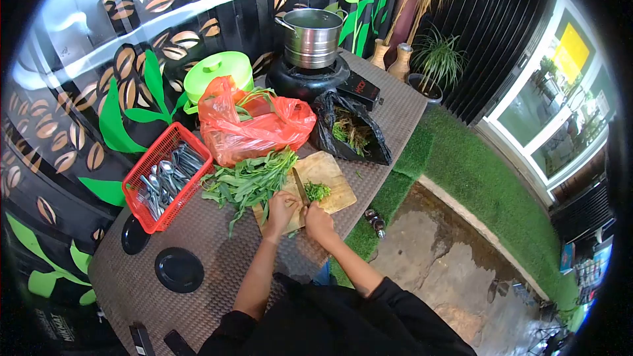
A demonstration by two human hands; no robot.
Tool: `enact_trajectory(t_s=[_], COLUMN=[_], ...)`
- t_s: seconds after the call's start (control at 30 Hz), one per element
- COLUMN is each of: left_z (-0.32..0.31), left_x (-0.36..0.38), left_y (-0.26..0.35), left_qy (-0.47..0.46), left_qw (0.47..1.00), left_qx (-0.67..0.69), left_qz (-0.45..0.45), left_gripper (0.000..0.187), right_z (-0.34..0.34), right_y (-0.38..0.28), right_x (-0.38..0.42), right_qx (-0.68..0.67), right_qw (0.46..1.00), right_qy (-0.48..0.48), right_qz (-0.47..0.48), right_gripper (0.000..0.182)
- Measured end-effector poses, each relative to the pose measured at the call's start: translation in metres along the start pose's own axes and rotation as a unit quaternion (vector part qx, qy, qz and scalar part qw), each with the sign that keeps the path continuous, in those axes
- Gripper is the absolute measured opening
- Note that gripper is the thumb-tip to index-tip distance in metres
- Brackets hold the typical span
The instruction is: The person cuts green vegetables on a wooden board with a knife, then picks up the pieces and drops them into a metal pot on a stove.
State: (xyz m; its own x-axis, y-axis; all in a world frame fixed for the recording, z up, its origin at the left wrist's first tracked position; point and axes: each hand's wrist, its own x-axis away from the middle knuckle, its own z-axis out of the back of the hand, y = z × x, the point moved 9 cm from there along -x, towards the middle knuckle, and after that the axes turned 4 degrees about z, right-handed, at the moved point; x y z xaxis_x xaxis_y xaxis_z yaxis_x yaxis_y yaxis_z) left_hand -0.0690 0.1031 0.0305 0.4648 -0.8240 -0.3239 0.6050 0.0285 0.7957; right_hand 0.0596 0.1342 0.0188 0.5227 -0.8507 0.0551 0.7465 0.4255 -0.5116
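My right hand (318,221) is closed round the handle of a knife (300,184), whose blade points away from me over the wooden cutting board (339,188). Just left of it, my left hand (282,211) is closed above the board; whatever its fingers hold is too small to make out. A small heap of chopped greens (318,191) lies right of the blade. Long leafy greens (247,181) spread over the board's left side and onto the table.
Behind the greens sit a red plastic bag (254,128), a black bag of trimmings (353,132) and a green lidded pot (221,72). A steel pot (313,39) stands on a burner (303,79). Left are a red cutlery basket (168,175) and a black plate (179,270) on the table (231,277).
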Motion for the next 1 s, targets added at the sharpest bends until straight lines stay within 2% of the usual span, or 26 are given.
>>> enact_trajectory(t_s=[0.17,0.23,0.37,0.47,0.57,0.67,0.73,0.77,0.83,0.9,0.97,1.0], left_z=[0.000,-0.002,-0.003,-0.002,-0.010,-0.024,-0.027,-0.025,-0.013,-0.014,-0.015,-0.018], left_x=[0.001,0.002,0.005,0.005,-0.005,-0.007,-0.004,-0.004,-0.004,-0.003,-0.002,0.000], left_y=[0.005,-0.001,0.008,0.022,0.032,0.023,0.009,0.010,0.017,0.013,0.013,0.014], left_qy=[0.000,-0.009,0.020,0.059,0.028,-0.001,-0.022,-0.019,0.032,0.031,0.029,0.014], left_qw=[1.000,0.999,1.000,0.996,0.995,0.999,0.991,0.991,0.997,0.997,0.997,0.998], left_qx=[0.004,0.023,0.008,-0.064,-0.093,-0.045,0.053,0.053,0.035,0.033,0.030,0.008], left_qz=[-0.021,0.025,0.012,-0.017,0.006,0.028,0.118,0.118,0.056,0.059,0.060,0.062], left_gripper=[0.010,0.009,0.009,0.007,0.006,0.008,0.011,0.011,0.015,0.020,0.025,0.032], right_z=[-0.014,-0.010,0.006,0.013,0.017,0.035,0.039,0.042,0.050,0.064,0.076,0.071], right_y=[0.000,0.002,0.013,0.030,0.039,0.041,0.045,0.045,0.047,0.046,0.039,0.047], right_x=[0.015,0.013,0.004,0.010,0.007,0.009,0.009,0.009,0.011,0.015,0.020,0.017], right_qx=[0.040,0.061,0.009,-0.085,-0.131,-0.182,-0.203,-0.224,-0.194,-0.165,-0.054,-0.054], right_qw=[0.999,0.997,0.999,0.995,0.989,0.982,0.977,0.972,0.979,0.984,0.996,0.996], right_qy=[-0.008,-0.010,-0.046,-0.050,-0.042,-0.020,-0.017,-0.014,-0.007,0.001,-0.035,-0.033], right_qz=[-0.025,-0.036,0.000,0.015,0.048,0.044,0.060,0.074,0.068,0.062,0.059,0.059], right_gripper=[0.032,0.031,0.037,0.040,0.039,0.038,0.037,0.036,0.035,0.035,0.033,0.033])
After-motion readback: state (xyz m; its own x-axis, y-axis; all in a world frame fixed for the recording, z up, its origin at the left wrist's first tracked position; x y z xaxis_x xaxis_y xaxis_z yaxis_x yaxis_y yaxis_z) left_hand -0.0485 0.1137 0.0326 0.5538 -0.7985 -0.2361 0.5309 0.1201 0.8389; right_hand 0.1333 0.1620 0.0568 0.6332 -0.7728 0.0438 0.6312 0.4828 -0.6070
